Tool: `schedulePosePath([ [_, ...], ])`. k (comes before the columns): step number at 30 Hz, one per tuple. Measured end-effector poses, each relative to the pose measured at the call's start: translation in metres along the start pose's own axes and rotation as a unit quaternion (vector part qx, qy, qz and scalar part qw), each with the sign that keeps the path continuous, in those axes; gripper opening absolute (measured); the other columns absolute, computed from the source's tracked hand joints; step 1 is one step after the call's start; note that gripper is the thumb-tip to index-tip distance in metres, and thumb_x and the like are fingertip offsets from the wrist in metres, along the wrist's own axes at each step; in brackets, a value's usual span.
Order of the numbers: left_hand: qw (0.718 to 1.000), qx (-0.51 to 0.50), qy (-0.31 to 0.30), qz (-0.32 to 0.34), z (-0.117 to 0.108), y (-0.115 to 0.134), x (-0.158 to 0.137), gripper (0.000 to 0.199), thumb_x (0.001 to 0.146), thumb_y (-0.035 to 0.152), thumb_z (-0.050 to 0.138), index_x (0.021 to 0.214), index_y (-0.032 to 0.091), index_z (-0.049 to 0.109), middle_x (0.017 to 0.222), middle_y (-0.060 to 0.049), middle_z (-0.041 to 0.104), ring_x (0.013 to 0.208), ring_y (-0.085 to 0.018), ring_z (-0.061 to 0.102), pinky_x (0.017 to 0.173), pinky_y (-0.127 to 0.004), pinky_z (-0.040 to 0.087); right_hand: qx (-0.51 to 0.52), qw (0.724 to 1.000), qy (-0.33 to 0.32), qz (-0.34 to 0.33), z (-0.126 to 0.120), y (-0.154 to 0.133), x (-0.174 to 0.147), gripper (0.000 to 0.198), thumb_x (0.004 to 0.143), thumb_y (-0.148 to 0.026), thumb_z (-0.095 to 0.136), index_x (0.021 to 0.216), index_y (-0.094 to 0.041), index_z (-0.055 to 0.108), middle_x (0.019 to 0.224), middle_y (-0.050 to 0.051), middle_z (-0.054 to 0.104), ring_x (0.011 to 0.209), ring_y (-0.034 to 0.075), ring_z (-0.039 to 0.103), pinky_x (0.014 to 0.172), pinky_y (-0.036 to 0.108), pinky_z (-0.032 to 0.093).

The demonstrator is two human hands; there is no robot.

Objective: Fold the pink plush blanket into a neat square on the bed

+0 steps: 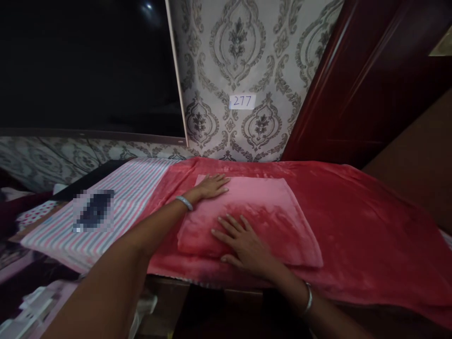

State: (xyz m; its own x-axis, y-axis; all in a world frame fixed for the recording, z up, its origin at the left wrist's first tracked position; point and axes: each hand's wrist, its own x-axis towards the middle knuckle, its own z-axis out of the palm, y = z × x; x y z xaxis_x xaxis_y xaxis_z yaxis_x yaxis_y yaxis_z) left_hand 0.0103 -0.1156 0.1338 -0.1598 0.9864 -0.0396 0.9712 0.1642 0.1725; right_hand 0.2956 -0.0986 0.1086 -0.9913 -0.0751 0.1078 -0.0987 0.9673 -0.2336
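Note:
A folded pink and red plush cloth (271, 226) lies flat on a larger red cloth (360, 235) that covers the table. My left hand (210, 186) rests on its far left corner, fingers stretched out flat. Nearer to me, my right hand (243, 240) lies palm down on the redder front half, with its fingers spread. Neither hand grips anything. Each wrist wears a silvery bangle.
A striped cloth (141, 188) covers the table's left part, with a dark blurred-out object (95, 209) on it. Behind stand a large television (88, 70) and a patterned wall with a "277" label (242, 101). A dark red wooden panel (339, 84) leans in at right.

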Motion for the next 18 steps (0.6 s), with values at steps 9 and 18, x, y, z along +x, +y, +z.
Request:
schedulePosePath([
  [9, 0.998, -0.015, 0.018, -0.062, 0.009, -0.05, -0.029, 0.072, 0.099, 0.065, 0.03, 0.159, 0.024, 0.032, 0.166, -0.009, 0.029, 0.155, -0.03, 0.02, 0.126, -0.053, 0.012, 0.023, 0.989, 0.018, -0.143, 0.003, -0.032, 0.075, 0.061, 0.101, -0.059, 0.047, 0.153, -0.03, 0.044, 0.166, 0.007, 0.03, 0.154, 0.025, 0.02, 0.127, 0.052, 0.007],
  [18, 0.992, -0.095, 0.059, -0.06, 0.032, -0.07, -0.02, 0.077, 0.097, 0.07, 0.026, 0.156, 0.022, 0.039, 0.164, -0.008, 0.034, 0.153, -0.026, 0.028, 0.127, -0.043, 0.018, 0.028, 0.989, 0.012, -0.144, 0.018, -0.031, 0.076, 0.06, 0.101, -0.054, 0.051, 0.154, -0.028, 0.041, 0.165, 0.005, 0.032, 0.156, 0.023, 0.015, 0.127, 0.05, 0.003],
])
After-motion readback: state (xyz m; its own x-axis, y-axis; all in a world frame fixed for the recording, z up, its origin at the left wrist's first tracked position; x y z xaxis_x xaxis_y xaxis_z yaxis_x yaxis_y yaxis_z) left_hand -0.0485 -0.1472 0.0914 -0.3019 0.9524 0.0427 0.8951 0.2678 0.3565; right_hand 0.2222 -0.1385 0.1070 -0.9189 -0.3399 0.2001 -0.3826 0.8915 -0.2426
